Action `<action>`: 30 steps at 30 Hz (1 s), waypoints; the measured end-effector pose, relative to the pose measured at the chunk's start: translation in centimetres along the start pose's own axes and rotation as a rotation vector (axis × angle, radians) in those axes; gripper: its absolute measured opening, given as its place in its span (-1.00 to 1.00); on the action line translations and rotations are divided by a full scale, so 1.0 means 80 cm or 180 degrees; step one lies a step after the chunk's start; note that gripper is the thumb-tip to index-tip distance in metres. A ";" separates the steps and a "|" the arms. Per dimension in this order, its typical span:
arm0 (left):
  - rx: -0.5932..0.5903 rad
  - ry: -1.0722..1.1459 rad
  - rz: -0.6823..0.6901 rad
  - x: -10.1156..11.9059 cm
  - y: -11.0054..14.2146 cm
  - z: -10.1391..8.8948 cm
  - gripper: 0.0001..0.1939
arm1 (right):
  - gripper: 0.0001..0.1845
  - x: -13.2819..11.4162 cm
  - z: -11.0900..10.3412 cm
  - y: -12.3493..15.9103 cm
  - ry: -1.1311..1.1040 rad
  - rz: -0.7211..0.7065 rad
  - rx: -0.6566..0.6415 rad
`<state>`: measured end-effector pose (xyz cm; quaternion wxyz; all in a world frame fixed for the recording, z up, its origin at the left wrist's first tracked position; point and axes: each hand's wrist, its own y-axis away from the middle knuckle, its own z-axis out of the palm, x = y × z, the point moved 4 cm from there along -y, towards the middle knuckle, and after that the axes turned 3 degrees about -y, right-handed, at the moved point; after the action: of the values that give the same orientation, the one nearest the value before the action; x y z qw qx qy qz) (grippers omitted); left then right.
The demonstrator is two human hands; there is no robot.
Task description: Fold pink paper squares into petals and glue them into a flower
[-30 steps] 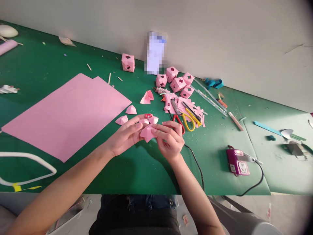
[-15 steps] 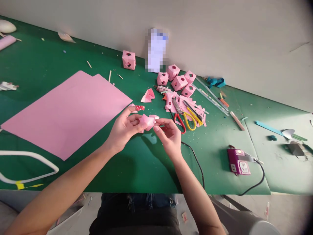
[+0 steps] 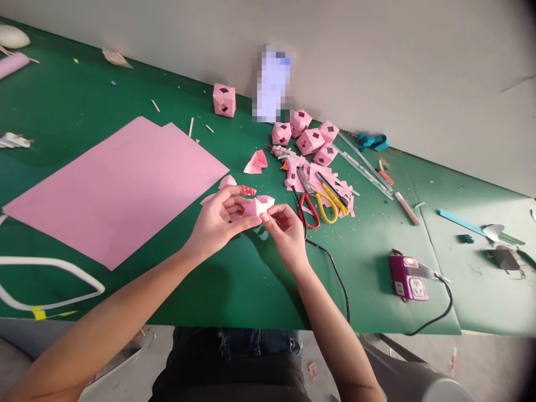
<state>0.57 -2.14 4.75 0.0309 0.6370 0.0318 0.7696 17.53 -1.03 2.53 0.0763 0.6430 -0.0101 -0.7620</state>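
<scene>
Between my two hands, above the green table, is a small folded pink paper piece [image 3: 256, 207]. My left hand [image 3: 216, 219] pinches its left side with thumb and fingers; one fingertip has a red patterned wrap [image 3: 248, 191]. The fingertips of my right hand [image 3: 288, 230] grip the right end of the same piece. Just behind my left hand lies another folded pink piece [image 3: 227, 181], partly covered. A further folded paper piece [image 3: 255, 162] rests beyond my hands. Finished-looking pink paper balls [image 3: 310, 142] with diamond-shaped holes are grouped to the right.
A large pink sheet [image 3: 113, 190] covers the left of the table. Right of my hands are scissors [image 3: 324, 207], a pink glue gun [image 3: 292, 170] with its black cord, and paper scraps. A purple power socket [image 3: 409, 278] sits near the front edge; a blurred phone-like screen [image 3: 272, 84] leans on the wall.
The held piece has turned in my fingers, and my left thumb has moved right along its lower edge, close to my right thumb. More of the folded piece behind my left hand shows.
</scene>
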 end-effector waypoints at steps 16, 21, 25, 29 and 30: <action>0.0285 -0.0754 0.0459 -0.001 0.009 -0.002 -0.47 | -0.52 0.003 0.000 0.002 0.0350 0.0009 -0.0204; 0.0256 -0.0732 0.0285 -0.003 0.009 -0.002 -0.41 | -0.53 0.000 -0.001 0.001 0.0286 -0.0076 -0.0164; 0.0225 -0.0511 0.0122 -0.004 0.007 -0.002 -0.36 | -0.50 0.000 0.002 0.001 0.0117 -0.0090 -0.0197; -0.0109 0.0452 -0.0505 -0.012 -0.003 -0.002 -0.36 | -0.53 0.003 0.004 0.001 -0.0283 0.0164 -0.0271; -0.0263 0.0724 -0.0749 -0.016 -0.006 -0.002 -0.41 | -0.51 0.004 0.004 0.000 -0.0426 0.0258 -0.0291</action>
<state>0.64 -1.76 3.46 0.1431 0.5358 0.0778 0.8285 17.14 -1.12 2.30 0.1355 0.5856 -0.0064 -0.7992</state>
